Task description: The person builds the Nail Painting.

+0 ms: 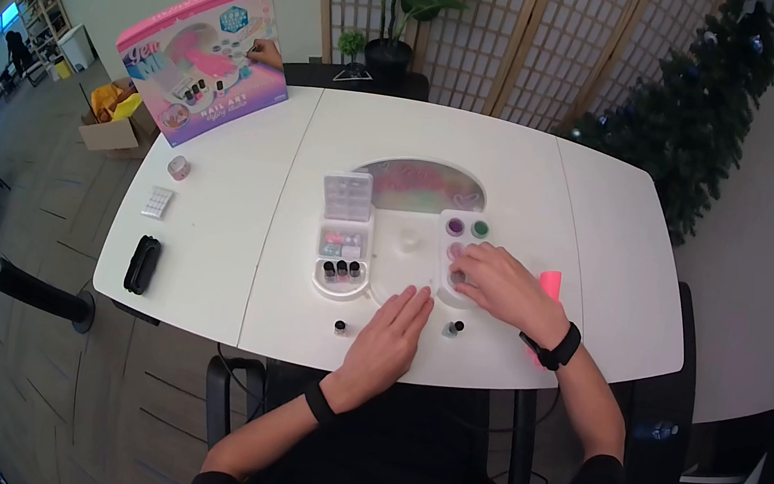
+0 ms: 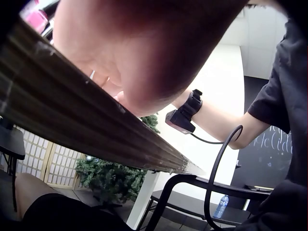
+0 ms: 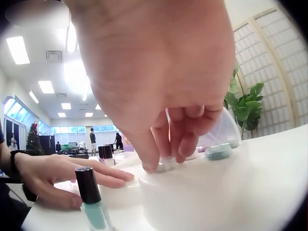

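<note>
My right hand [image 1: 509, 287] is over the right-hand section of a white nail-art station [image 1: 403, 270]. In the right wrist view its thumb and fingers pinch a small clear-sided pot [image 3: 167, 164] seated in the top; a teal pot [image 3: 218, 152] sits beside it. Purple [image 1: 455, 227] and green [image 1: 480, 228] pots stand farther back. With fingers straight, my left hand [image 1: 381, 343] rests at the station's front edge. The left wrist view shows mostly this hand's palm side [image 2: 139, 53]. A teal polish bottle [image 3: 94, 211] stands upright nearby.
Left on the station are an open clear-lidded box [image 1: 348, 195] and several black-capped bottles. Another small bottle [image 1: 340, 328] stands in front. A pink object [image 1: 550, 285] lies beside my right forearm. Far left are the product box [image 1: 208, 62], a black case [image 1: 142, 264] and a white pack [image 1: 157, 203].
</note>
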A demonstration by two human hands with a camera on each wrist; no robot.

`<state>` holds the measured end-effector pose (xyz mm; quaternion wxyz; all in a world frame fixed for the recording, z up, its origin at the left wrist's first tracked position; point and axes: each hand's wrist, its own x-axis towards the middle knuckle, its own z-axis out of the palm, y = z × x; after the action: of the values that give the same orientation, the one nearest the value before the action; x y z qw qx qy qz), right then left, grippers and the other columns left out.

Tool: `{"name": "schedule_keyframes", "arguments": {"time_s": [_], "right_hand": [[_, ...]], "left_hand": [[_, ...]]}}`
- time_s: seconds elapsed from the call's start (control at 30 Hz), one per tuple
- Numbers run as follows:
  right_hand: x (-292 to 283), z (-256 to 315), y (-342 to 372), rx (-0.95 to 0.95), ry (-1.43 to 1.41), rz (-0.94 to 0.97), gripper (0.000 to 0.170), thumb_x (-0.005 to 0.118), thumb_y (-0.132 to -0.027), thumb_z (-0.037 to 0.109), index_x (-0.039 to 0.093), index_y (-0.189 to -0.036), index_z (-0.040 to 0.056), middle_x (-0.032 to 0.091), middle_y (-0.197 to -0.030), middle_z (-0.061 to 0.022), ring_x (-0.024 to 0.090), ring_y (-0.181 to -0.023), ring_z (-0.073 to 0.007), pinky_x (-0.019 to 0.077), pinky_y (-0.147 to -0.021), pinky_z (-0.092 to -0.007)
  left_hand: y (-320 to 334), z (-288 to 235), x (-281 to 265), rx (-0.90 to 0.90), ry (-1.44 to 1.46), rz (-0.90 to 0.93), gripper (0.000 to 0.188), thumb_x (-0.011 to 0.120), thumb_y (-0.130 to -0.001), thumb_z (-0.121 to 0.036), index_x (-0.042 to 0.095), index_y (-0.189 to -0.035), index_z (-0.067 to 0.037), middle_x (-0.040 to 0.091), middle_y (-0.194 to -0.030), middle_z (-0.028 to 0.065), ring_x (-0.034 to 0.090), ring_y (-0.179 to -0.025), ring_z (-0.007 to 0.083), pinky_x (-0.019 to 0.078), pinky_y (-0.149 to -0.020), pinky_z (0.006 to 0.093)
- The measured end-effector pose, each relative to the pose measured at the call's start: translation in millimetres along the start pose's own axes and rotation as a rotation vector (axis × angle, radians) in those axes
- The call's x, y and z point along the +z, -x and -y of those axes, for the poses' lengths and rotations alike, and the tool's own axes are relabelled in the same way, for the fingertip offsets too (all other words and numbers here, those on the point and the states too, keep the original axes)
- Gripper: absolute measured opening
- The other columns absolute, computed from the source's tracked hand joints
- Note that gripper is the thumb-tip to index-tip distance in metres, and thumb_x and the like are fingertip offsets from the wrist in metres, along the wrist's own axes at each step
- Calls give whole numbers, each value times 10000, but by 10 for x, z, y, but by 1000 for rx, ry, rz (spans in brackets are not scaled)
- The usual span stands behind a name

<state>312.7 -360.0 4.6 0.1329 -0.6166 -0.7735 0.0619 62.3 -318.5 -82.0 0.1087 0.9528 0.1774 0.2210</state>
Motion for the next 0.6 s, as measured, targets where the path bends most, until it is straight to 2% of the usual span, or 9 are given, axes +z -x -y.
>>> {"name": "schedule_keyframes", "arguments": {"time_s": [0.13, 0.23, 0.33, 0.43, 0.6], "right_hand": [[-8, 24, 40, 7, 6, -5, 235, 783, -952, 178, 726, -1126, 31, 702, -1123, -115, 661, -1103, -331, 527, -976, -452], [-150, 36, 120, 73, -35, -111, 233, 773, -962, 186, 729, -1128, 28, 709, -1107, -118, 664, -1100, -329, 533, -974, -454], [-237, -100, 331, 214, -21, -39, 250, 773, -951, 189, 731, -1132, 21, 719, -1094, -123, 667, -1108, -326, 538, -989, -445], [-158, -194, 590, 297, 120, 117, 266, 777, -932, 179, 729, -1132, 10, 725, -1092, -133, 669, -1117, -333, 542, -1002, -440], [-18, -222, 781, 301, 108, 135, 228, 756, -939, 153, 732, -1107, 1, 721, -1066, -155, 669, -1081, -345, 549, -968, -450]], "left_hand": [[4, 6, 7, 2, -4, -2, 602, 656, -931, -19, 536, -1511, 83, 526, -1601, 220, 486, -1504, 382, 399, -1258, 469], [1, -12, -25, -3, 40, -5, 594, 594, -925, 8, 529, -1507, 103, 513, -1608, 227, 480, -1512, 391, 408, -1257, 482], [2, -8, -38, 2, 41, -9, 596, 596, -923, 11, 528, -1509, 102, 512, -1610, 225, 478, -1514, 390, 407, -1258, 482], [0, -12, -21, -5, 36, 2, 599, 597, -922, 12, 528, -1510, 101, 512, -1613, 221, 478, -1515, 386, 407, -1259, 481], [0, -19, -13, -5, 33, -3, 586, 596, -933, 10, 532, -1509, 94, 510, -1619, 217, 482, -1513, 384, 408, -1258, 482]]}}
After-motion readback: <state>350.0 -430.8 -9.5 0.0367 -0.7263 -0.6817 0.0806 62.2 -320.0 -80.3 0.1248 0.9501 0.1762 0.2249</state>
